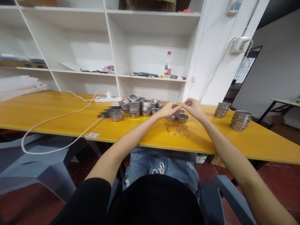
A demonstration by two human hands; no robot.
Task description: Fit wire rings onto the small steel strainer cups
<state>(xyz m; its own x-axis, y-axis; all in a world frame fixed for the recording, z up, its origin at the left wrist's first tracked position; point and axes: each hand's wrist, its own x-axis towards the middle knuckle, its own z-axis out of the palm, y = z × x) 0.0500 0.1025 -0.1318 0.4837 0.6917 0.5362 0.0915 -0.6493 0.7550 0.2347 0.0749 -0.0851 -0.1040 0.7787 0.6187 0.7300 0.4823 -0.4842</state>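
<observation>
My left hand [172, 108] and my right hand [191, 106] meet above the table, fingers closed in a pinch. Whatever lies between the fingertips is too small to make out. Just below them stand small round metal cups with punched holes, among them a perforated cup [182, 118] under my right hand. Nearer to me, several thin metal wire rings [177, 130] lie loosely on the yellow table. To the left of my hands a cluster of perforated metal cups [134, 110] is piled together, some stacked and some tilted.
Two stacks of metal cups, a farther stack [222, 110] and a nearer stack [241, 121], stand at the right. A white power strip [108, 99] lies at the back, its cable [53, 118] looping over the table's front edge. White shelves hold a bottle [167, 66]. Grey chair [35, 159] at left.
</observation>
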